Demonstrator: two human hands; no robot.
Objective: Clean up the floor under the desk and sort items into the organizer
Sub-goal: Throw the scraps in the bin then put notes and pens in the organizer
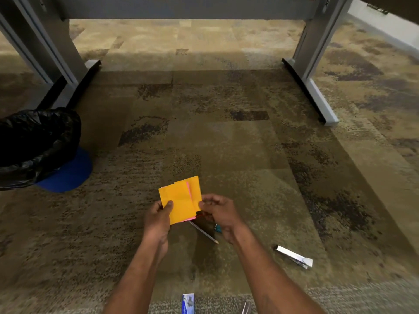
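Above the carpet I hold a loose stack of orange sticky notes (181, 198) with a pink one showing between them. My left hand (158, 219) grips the stack's lower left corner, thumb on top. My right hand (218, 213) pinches its right edge. On the floor just beneath the hands lie a pencil (204, 232) and a small teal item (218, 228), partly hidden by my right hand. A small white and black box (294, 256) lies on the carpet to the right.
A bin with a black liner (34, 143) on a blue base stands at the left. Grey desk legs (74, 66) (313, 71) frame the floor ahead. A blue and white packet (188, 303) and a metal object (246, 308) lie at the bottom edge.
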